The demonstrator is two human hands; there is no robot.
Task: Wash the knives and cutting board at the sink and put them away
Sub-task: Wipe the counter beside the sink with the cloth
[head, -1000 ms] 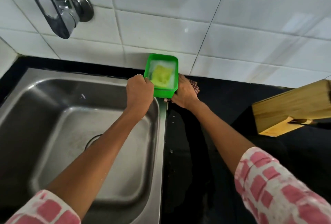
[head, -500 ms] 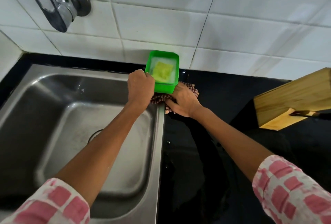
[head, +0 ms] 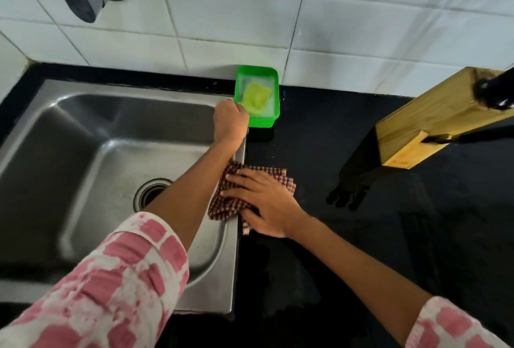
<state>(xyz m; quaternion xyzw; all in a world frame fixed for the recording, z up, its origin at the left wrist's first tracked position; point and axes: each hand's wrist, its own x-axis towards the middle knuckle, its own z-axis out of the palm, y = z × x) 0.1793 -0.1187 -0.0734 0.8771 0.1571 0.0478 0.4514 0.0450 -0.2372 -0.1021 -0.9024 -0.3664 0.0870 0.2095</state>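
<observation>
Knives: only handles show, seated in the wooden knife block (head: 434, 122) at the right edge of frame. One round black handle (head: 493, 94) sticks out of the block's upper face toward the upper right; a second dark handle (head: 472, 136) pokes out lower down, pointing right. Blades hidden inside. Block is tilted, long axis running lower left to upper right, standing on the black counter (head: 347, 236).

Cutting board: not in view, can't say where it is.

Left hand (head: 230, 119), centre frame: fingers curled, gripping the near left corner of the green tub (head: 271, 122), which sits at the sink's upper right corner against the tiles. Yellow-green sponge (head: 256, 97) lies in soapy water inside it.

Right hand (head: 261, 200), just below centre: fingers straight and spread, pressing flat on the checked cloth (head: 222, 208) that straddles the sink rim (head: 239, 264) and counter. Not holding it.

Key relation: block lies right and slightly up-frame from both hands, well apart. Right hand is clearly nearer, with bare counter between. My guess is any reach for a knife goes rightward with that hand, and the pull follows the handle axis, up and right.

Sink basin looks empty of knives. Judging by this, washing looks done or not started; can't tell which.
</observation>
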